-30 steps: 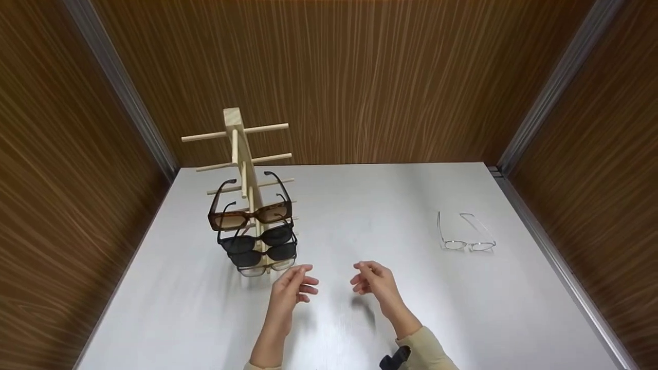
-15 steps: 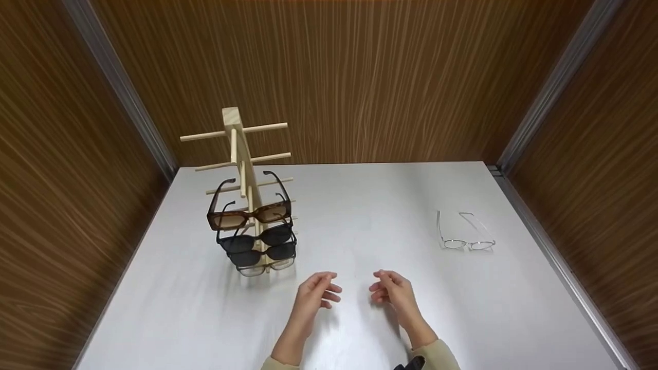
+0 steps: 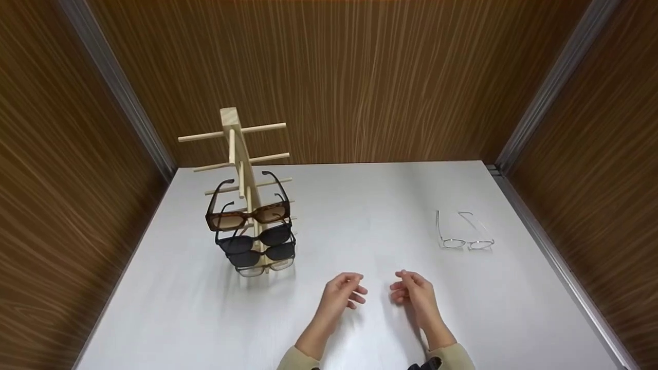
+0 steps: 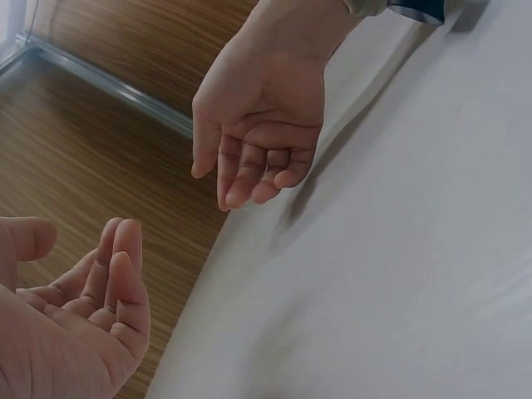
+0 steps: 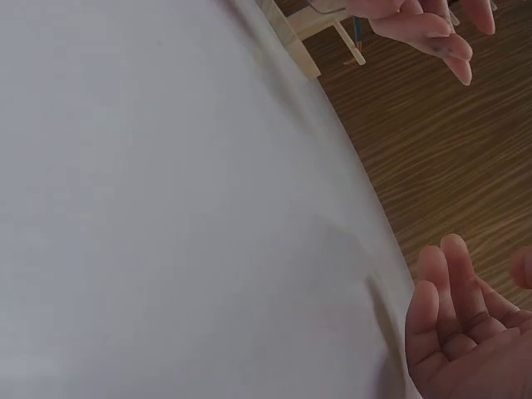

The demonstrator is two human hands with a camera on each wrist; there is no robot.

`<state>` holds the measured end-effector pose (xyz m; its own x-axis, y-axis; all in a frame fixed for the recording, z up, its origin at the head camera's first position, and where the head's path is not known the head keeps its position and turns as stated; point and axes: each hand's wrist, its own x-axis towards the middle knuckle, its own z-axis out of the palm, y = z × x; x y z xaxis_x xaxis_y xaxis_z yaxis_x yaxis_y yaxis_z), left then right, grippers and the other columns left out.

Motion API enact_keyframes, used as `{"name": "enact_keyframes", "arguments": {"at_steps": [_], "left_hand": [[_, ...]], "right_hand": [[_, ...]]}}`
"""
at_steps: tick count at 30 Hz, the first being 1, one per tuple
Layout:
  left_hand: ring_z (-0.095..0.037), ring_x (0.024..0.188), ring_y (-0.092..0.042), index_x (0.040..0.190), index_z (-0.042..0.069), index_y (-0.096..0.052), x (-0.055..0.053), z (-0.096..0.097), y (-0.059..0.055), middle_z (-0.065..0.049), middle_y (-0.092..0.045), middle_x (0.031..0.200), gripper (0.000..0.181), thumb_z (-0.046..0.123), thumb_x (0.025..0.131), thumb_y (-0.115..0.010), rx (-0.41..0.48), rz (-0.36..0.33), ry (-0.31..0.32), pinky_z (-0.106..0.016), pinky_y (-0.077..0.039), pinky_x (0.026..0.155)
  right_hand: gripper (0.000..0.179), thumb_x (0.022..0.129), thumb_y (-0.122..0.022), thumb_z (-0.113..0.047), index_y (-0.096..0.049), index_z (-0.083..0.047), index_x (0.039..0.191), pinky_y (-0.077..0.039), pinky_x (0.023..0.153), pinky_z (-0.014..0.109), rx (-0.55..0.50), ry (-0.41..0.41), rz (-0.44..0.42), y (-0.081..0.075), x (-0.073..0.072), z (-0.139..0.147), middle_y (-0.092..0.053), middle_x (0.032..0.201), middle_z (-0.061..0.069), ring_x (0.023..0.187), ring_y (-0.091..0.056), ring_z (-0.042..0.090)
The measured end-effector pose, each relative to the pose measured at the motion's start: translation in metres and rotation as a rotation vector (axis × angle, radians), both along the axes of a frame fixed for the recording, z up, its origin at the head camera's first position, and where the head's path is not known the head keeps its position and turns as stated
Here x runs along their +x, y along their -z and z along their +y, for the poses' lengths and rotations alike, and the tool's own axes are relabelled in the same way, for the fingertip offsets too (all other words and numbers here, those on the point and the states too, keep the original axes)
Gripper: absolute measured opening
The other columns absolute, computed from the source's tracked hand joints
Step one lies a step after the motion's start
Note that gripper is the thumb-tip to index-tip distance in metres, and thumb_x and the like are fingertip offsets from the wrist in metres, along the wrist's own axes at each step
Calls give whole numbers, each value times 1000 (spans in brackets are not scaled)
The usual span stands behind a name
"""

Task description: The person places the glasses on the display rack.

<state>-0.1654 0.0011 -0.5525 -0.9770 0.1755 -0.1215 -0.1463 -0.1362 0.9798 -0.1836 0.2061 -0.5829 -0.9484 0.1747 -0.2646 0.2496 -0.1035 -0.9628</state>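
Note:
Both hands hover above the white table with nothing in them, palms facing each other and fingers loosely bent. My left hand (image 3: 340, 295) is left of my right hand (image 3: 417, 295), a gap between them. Left of the hands stands a wooden eyeglass rack (image 3: 241, 154) with pegs. Brown tortoiseshell sunglasses (image 3: 249, 216) hang on it, with two pairs of black sunglasses (image 3: 275, 235) below. Lowest hang clear-lens glasses (image 3: 251, 271). Thin-framed eyeglasses (image 3: 468, 243) lie on the table at the right, temples unfolded and pointing to the back, beyond my right hand.
The white table (image 3: 360, 216) is enclosed by wood-grain panels (image 3: 329, 82) at the back and both sides. Metal strips (image 3: 555, 277) run along the panel corners and the right table edge. The rack's upper pegs (image 3: 264, 128) stick out sideways, bare.
Both hands have moved to the right across the table, away from the rack, still holding nothing. The rack and all the glasses stay where they were.

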Motion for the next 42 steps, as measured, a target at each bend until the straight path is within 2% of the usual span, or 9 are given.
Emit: {"name": "enact_keyframes", "arguments": {"at_steps": [7, 14, 18, 28, 35, 39, 42], "left_hand": [[-26, 70, -65, 108, 2, -60, -2, 17, 4, -9, -67, 82, 30, 28, 95, -54, -25, 10, 24, -28, -48, 56], [-22, 68, -65, 106, 3, -61, -7, 32, 6, -6, -67, 80, 31, 29, 92, -58, -20, -4, 37, -25, -47, 56], [-21, 66, -65, 105, 1, -61, -10, 43, 7, -5, -67, 78, 32, 30, 91, -60, -10, -7, 32, -23, -46, 54], [-22, 66, -65, 103, 2, -61, -13, 76, 13, -6, -67, 78, 26, 26, 92, -58, -3, 19, 24, -23, -45, 52], [-20, 66, -64, 101, 5, -62, -13, 95, 9, -5, -67, 79, 23, 26, 92, -59, 17, 3, 18, -23, -46, 53], [-17, 65, -64, 100, 5, -62, -12, 106, 4, -4, -67, 78, 24, 27, 91, -60, 14, -12, 40, -22, -46, 52], [-16, 65, -64, 98, 6, -63, -13, 115, 1, -3, -66, 78, 23, 27, 92, -58, 16, -21, 40, -22, -46, 53]], "right_hand": [[45, 96, -51, -28, -50, 12, 117, -52, 54, 27, -4, -5, 22, 4, 1, 19, -65, 77, 13, 60, -62, 18], [40, 99, -47, -26, -50, 9, 118, -52, 55, 28, 2, 56, -13, 1, -1, 35, -64, 78, 12, 62, -62, 20], [41, 99, -45, -27, -48, 9, 120, -51, 56, 27, 2, 64, -26, -1, -3, 45, -64, 80, 12, 64, -62, 20], [45, 99, -44, -30, -45, 8, 123, -53, 58, 27, 24, 113, -53, -4, -10, 75, -64, 80, 9, 64, -62, 17], [46, 99, -45, -31, -43, 5, 127, -54, 61, 28, 34, 166, -78, -4, -10, 94, -65, 82, 5, 66, -63, 16], [47, 98, -46, -31, -40, 5, 130, -55, 63, 29, -16, 210, -88, -3, -8, 103, -67, 88, 5, 69, -65, 17], [49, 98, -47, -31, -37, 2, 133, -55, 67, 30, -74, 241, -90, -4, -8, 110, -66, 99, 9, 75, -66, 18]]}}
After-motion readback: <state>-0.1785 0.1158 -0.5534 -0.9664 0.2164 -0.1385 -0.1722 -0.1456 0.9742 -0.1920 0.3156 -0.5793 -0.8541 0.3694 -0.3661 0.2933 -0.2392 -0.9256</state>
